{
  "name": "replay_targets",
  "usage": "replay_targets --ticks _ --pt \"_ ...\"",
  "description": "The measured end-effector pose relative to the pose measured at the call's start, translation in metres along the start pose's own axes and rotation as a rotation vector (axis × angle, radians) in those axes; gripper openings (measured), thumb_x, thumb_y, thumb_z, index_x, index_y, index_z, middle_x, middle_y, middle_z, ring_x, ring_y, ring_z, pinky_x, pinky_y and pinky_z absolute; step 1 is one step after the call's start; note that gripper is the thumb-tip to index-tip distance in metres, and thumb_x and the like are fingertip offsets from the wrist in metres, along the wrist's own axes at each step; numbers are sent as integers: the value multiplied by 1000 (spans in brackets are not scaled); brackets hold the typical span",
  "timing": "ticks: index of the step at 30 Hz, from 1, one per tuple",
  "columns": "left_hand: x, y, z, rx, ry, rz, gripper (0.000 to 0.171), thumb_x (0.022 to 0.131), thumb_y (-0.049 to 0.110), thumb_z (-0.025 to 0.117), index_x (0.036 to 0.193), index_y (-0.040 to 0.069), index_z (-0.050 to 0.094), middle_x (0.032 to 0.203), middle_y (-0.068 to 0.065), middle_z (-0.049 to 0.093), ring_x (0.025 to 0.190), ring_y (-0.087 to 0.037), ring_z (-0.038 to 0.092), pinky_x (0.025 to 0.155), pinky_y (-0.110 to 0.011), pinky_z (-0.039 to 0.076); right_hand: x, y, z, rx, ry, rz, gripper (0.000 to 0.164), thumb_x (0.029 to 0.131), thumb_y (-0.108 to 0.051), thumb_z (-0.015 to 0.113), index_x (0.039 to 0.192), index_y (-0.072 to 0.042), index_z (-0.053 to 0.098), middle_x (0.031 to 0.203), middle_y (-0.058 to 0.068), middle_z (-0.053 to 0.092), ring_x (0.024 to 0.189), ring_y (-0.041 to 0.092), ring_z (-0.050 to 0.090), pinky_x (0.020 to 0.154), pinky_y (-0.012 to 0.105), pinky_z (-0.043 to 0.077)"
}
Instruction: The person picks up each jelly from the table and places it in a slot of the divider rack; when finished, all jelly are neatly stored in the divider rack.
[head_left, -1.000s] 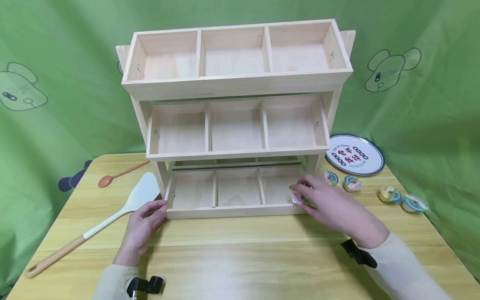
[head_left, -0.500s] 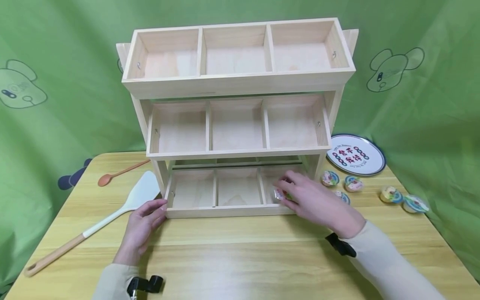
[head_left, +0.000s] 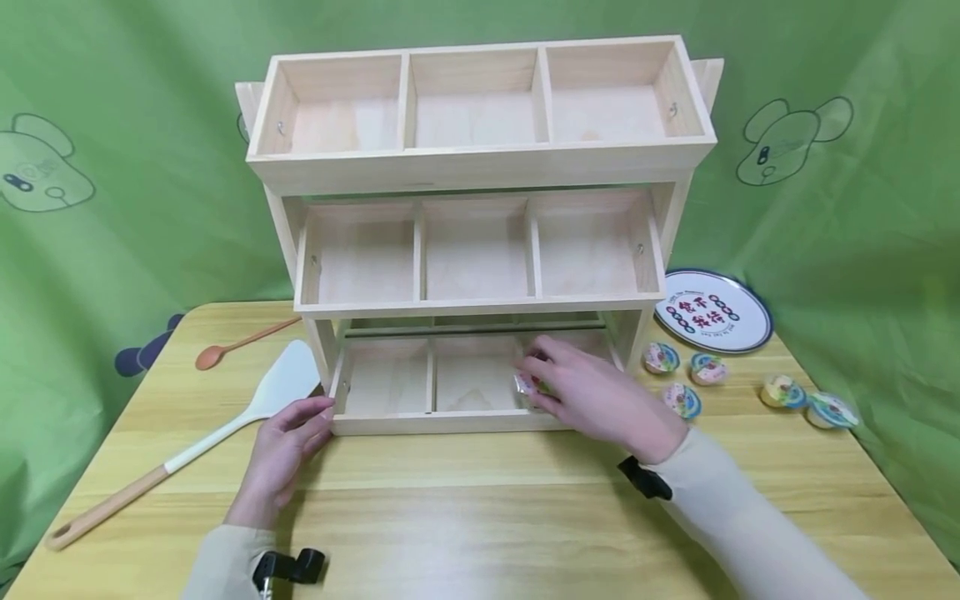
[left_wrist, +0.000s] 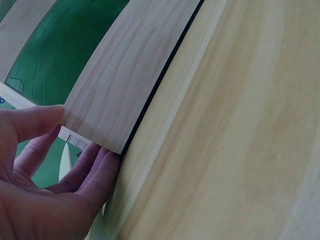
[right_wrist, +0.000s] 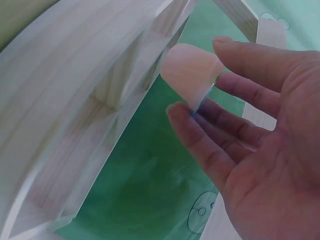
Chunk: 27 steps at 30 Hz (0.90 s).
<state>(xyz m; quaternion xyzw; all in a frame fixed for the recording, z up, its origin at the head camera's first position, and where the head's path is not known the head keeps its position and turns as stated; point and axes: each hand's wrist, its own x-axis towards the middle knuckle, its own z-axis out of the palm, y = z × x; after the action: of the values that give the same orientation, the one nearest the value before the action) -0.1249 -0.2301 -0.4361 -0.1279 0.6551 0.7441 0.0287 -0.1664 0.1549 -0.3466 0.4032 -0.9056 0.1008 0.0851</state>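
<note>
My right hand (head_left: pixel 596 392) pinches a small jelly cup (right_wrist: pixel 190 72) between thumb and fingers. The cup has a pale peach body; its printed lid is partly hidden by the fingers. In the head view that hand hovers over the bottom tier, near the divider between the middle and right compartments. My left hand (head_left: pixel 285 454) holds the left front corner of the three-tier wooden shelf (head_left: pixel 480 171). In the left wrist view its thumb sits at the front board's upper corner, and the other fingers lie against the board's end.
Several jelly cups (head_left: pixel 681 401) lie right of the shelf, in front of a printed oval plate (head_left: pixel 712 311). On the left are a white spatula (head_left: pixel 288 379) with a wooden handle and a small orange-brown spoon (head_left: pixel 212 357). Green cloth hangs behind the wooden table (head_left: pixel 465 517).
My right hand has moved left with the jelly cup, from the bottom tier's right end toward its middle. A jelly cup formerly behind that hand is uncovered. The left hand stays put.
</note>
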Motion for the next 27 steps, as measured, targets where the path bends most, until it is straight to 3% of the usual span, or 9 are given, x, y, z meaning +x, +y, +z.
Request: replay_targets --ticks 8,15,23,27 --pt "0 1 0 -5 3 0 25 96 3 62 120 -4 61 126 -16 48 110 -20 59 98 -30 51 24 -13 4 25 6 -52 33 90 -18 73 120 -5 67 109 6 57 90 18 59 73 29 56" --pt "0 1 1 1 0 -7 26 96 4 62 120 -6 60 127 -16 48 112 -21 59 98 -30 50 44 -25 9 75 0 -84 26 90 -15 73 114 -8 68 107 3 56 89 14 57 72 24 54" --pt "0 2 1 -4 9 -7 25 96 5 63 119 -3 62 127 -16 48 110 -19 59 97 -29 51 74 -42 11 55 -38 -142 23 93 -17 70 114 -10 67 111 5 58 89 14 56 72 22 54" --pt "0 1 1 0 12 -8 24 96 4 63 119 -3 62 125 -14 50 109 -18 60 97 -29 51 86 -48 12 61 -51 -165 12 93 -15 69 105 -11 66 109 4 59 89 13 56 72 22 52"
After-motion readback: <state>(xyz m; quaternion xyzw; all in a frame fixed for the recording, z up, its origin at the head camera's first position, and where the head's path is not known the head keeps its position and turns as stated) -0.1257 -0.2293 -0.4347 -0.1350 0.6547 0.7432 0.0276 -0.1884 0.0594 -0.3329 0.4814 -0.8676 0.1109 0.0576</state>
